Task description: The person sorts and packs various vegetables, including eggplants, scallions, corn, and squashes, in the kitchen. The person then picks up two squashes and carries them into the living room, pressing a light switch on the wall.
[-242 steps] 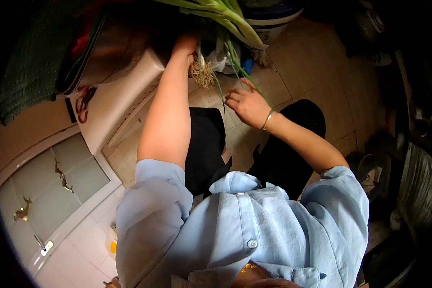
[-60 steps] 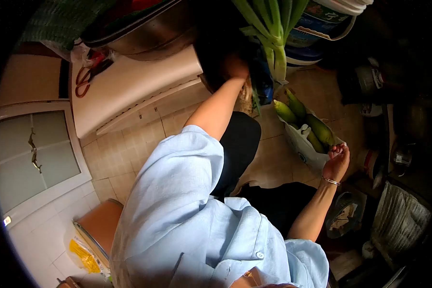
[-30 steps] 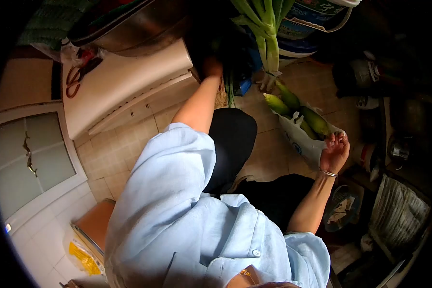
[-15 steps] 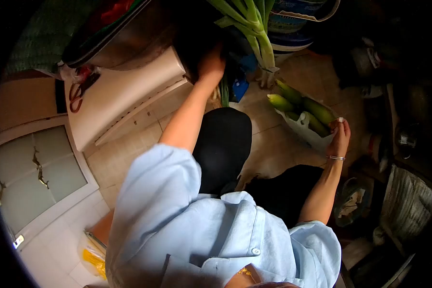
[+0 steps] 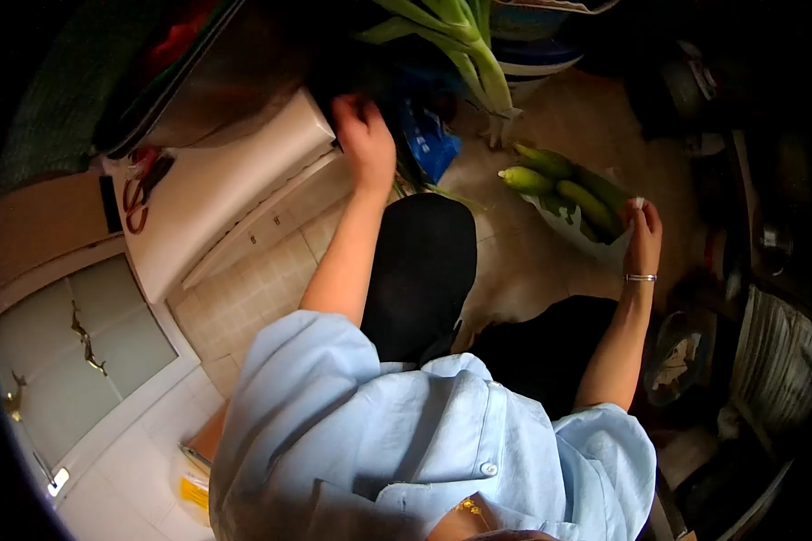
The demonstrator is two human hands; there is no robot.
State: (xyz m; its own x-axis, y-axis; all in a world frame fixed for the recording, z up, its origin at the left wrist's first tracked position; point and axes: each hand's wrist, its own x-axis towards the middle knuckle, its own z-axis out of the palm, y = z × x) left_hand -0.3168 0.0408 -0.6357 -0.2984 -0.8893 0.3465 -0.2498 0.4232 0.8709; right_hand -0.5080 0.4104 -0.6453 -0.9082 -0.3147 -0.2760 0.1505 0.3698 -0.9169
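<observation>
My right hand (image 5: 642, 233) pinches the rim of a pale plastic bag (image 5: 600, 248) on the right. Several long green vegetables (image 5: 590, 206) lie in this bag, their lighter tips poking out on the far side; their exact kind is unclear. My left hand (image 5: 364, 144) is raised beside the corner of a white cabinet top (image 5: 253, 171), its fingers slightly blurred and partly apart, with nothing visible in them. Just right of it, a blue packet (image 5: 431, 140) lies on the floor. Beyond the bag, large green onions (image 5: 478, 63) stand with their white ends down.
Red-handled scissors (image 5: 138, 200) hang by the cabinet's left side. A blue-and-white bucket (image 5: 532, 50) stands at the back. Frosted cabinet doors (image 5: 81, 334) are at the left. Dark shelves and a clear container (image 5: 677, 361) line the right. My knees are bent over the tiled floor (image 5: 505, 261).
My left hand has drawn back and to the left, out of the dark area by the blue packet, which now shows more. My right hand keeps its hold on the bag, whose rim has shifted slightly.
</observation>
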